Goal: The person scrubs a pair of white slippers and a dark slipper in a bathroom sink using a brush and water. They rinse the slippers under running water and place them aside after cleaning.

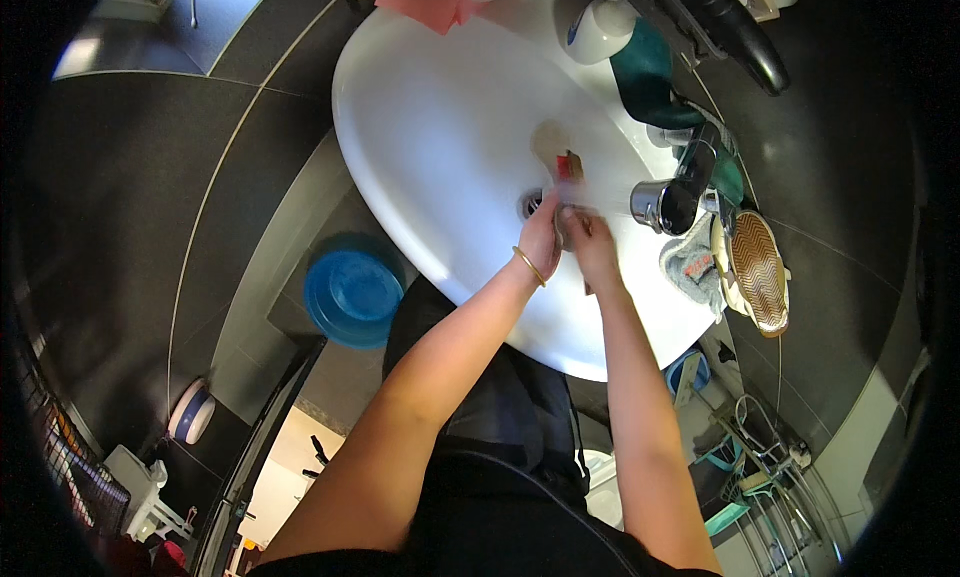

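Observation:
Both hands meet over the white washbasin [442, 141], beside its drain [532, 203]. My left hand [541, 235], below a gold-coloured bangle [529, 266], is closed around a narrow brown item with a red patch [568, 167]. The curled fingers of my right hand [592, 245] grip it from the other side. A greyish part of it shows between the hands, and a brown end shows by the right wrist. Motion blur and the fingers hide what it is. Water seems to run over it from the chrome tap [660, 206].
A shoe [757, 273] with a herringbone sole stands at the basin's right edge, beside a grey cloth [694, 265]. White bottle [600, 30] and dark green bottle [646, 70] stand at the back. Pink cloth [424, 0] overhangs the far rim. On the floor sits a blue basin [352, 295].

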Demonstrator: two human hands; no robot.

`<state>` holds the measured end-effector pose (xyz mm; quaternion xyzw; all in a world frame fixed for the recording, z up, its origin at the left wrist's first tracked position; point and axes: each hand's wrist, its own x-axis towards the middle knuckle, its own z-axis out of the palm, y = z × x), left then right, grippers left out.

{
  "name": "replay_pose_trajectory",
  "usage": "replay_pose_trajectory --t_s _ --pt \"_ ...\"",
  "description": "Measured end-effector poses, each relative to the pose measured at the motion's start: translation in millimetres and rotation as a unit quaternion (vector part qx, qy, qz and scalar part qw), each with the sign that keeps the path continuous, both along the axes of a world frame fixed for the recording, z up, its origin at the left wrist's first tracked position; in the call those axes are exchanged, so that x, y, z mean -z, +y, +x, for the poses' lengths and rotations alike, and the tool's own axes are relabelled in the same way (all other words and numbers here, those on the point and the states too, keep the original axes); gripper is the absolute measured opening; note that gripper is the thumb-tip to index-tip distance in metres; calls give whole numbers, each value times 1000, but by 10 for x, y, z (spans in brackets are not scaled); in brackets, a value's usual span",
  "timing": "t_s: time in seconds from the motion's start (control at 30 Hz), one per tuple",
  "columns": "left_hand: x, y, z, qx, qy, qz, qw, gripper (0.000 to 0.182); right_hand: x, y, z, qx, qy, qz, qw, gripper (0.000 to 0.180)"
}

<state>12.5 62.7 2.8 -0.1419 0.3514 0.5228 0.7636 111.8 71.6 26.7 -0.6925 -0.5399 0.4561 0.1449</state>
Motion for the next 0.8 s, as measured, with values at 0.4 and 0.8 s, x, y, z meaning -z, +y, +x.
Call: replay_pose_trajectory --t_s 0.4,0.8 --pt "724 457 -868 491 820 139 258 72 -224 -233 199 325 321 -169 873 58" --pt "612 495 -1130 594 755 256 109 75 -450 -416 223 299 333 -161 880 64"
